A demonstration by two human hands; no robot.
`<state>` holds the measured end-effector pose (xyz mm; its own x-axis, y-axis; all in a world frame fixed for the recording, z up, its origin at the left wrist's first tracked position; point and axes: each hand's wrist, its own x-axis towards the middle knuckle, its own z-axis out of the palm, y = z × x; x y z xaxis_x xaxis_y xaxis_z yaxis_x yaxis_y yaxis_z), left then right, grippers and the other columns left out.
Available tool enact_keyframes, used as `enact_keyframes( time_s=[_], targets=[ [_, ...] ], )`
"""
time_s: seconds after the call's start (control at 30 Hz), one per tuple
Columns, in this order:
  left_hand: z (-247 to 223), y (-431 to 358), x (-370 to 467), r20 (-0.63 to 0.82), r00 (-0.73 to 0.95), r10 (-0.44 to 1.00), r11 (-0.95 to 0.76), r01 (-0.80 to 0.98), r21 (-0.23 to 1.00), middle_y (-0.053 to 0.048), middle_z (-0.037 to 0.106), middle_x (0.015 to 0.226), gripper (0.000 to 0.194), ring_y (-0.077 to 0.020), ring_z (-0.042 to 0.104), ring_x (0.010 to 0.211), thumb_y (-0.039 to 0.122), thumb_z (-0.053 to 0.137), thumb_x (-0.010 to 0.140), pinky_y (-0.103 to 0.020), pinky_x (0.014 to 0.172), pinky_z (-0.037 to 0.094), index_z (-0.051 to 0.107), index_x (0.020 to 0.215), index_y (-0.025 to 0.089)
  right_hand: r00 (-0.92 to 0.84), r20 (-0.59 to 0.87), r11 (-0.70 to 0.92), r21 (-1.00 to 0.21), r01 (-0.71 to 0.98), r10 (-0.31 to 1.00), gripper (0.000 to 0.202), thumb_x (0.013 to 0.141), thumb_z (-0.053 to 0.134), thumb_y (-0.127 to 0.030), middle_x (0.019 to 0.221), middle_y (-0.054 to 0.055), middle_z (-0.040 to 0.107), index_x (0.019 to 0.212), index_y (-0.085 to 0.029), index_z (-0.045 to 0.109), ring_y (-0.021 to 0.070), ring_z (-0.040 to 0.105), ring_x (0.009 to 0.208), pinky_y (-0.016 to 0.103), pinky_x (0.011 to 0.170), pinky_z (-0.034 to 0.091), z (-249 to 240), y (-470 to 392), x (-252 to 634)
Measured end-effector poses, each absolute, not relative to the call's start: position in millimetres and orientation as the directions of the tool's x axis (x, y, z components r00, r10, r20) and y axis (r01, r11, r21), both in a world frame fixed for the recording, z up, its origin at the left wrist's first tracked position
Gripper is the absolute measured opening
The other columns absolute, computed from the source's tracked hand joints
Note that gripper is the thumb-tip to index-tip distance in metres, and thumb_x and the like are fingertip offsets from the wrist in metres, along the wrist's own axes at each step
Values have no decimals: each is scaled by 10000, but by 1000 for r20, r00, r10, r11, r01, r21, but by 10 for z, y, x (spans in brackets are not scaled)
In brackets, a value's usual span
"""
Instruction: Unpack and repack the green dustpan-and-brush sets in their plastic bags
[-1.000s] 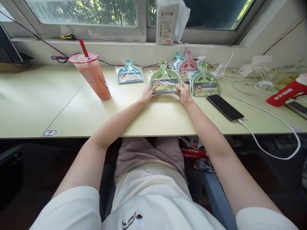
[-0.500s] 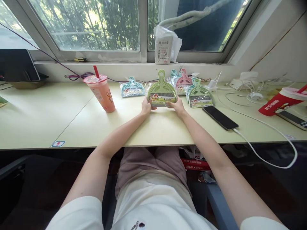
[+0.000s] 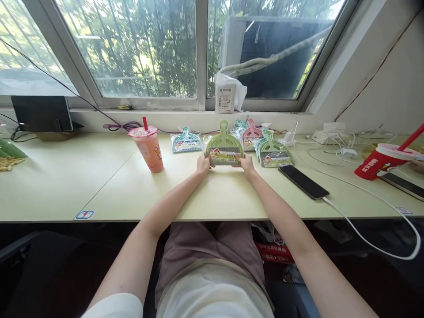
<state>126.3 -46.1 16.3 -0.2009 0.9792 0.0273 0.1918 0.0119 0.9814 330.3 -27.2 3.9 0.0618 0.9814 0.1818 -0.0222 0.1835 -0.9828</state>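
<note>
Between my two hands is a green mini dustpan (image 3: pixel 224 140), handle pointing up, with a printed label across its front. My left hand (image 3: pixel 203 164) grips its lower left edge, and my right hand (image 3: pixel 247 164) grips the lower right edge. Behind and to the left lies a blue dustpan set (image 3: pixel 186 141) in clear wrapping. On the right, another wrapped green dustpan (image 3: pixel 273 150) lies beside a pink dustpan (image 3: pixel 252 133), with a blue-green one (image 3: pixel 240 126) partly hidden behind.
A pink drink cup (image 3: pixel 148 150) with a red straw stands left on the table (image 3: pixel 109 190). A black phone (image 3: pixel 304 182) on a white cable lies right, near a tilted red cup (image 3: pixel 380 161). A tablet (image 3: pixel 41 115) stands far left; a bagged box (image 3: pixel 225 98) sits on the sill.
The view has tilted up, so the table and everything on it sit lower in the picture. Both hands keep hold of the green dustpan. Part of another hand now shows at the far right edge.
</note>
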Motion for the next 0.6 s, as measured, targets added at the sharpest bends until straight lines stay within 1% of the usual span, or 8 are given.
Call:
enact_keyframes(
  time_s=[0.07,0.13,0.17,0.27,0.33,0.4,0.5,0.6],
  targets=[
    [198,-460,1173,56,-224,973,37,388,921,-90,685,983,128,-221,697,845,249,570,879,-282,713,502,607,989,193,109,182,171,-980,101,977,357,694,746,-466,853,66,693,877,-175,648,219,670,772,384,607,625,-15,-245,3283],
    [252,-464,1063,120,-250,961,38,546,837,-114,705,1019,101,-280,670,1004,231,592,856,-325,804,477,636,944,207,134,245,199,-938,285,960,337,701,727,-486,821,76,706,821,-174,677,232,660,777,375,642,599,-54,-229,3249],
    [283,-463,1005,147,-255,956,32,587,809,-118,711,1036,103,-295,652,1048,225,593,852,-339,828,462,648,938,214,136,289,220,-900,375,948,324,718,710,-491,801,80,712,793,-177,689,237,657,777,374,676,584,-62,-224,3219],
    [367,-437,828,149,-273,950,39,581,813,-107,723,1029,131,-302,643,1055,222,586,852,-339,820,441,674,948,229,126,377,258,-805,534,918,307,803,630,-480,791,92,735,788,-189,727,238,665,765,358,750,540,-14,-197,3047],
    [391,-398,704,128,-336,933,84,551,830,-108,726,1037,155,-304,642,1065,226,592,852,-332,809,438,682,978,230,115,375,247,-781,574,920,314,856,579,-457,834,103,753,847,-196,753,240,682,779,339,755,523,69,-143,2850],
    [381,-354,566,111,-440,891,152,520,841,-119,724,1082,214,-311,639,1097,236,592,859,-339,822,438,680,1055,233,97,356,218,-741,635,929,319,893,548,-430,869,116,761,907,-201,770,255,699,822,336,767,515,170,-45,2595],
    [352,-321,341,73,-583,809,262,470,843,-139,714,1145,330,-321,635,1136,246,585,863,-379,868,437,656,1186,254,49,334,196,-657,728,941,300,906,564,-411,948,134,763,986,-223,783,290,705,968,348,824,507,310,157,2170],
    [421,-354,142,73,-672,737,365,487,794,-174,683,1188,356,-360,564,1249,238,592,844,-435,916,430,668,1192,248,30,259,146,-632,761,965,299,871,632,-433,1046,142,756,1054,-251,782,308,692,1062,361,872,499,409,336,1805]
  ],
)
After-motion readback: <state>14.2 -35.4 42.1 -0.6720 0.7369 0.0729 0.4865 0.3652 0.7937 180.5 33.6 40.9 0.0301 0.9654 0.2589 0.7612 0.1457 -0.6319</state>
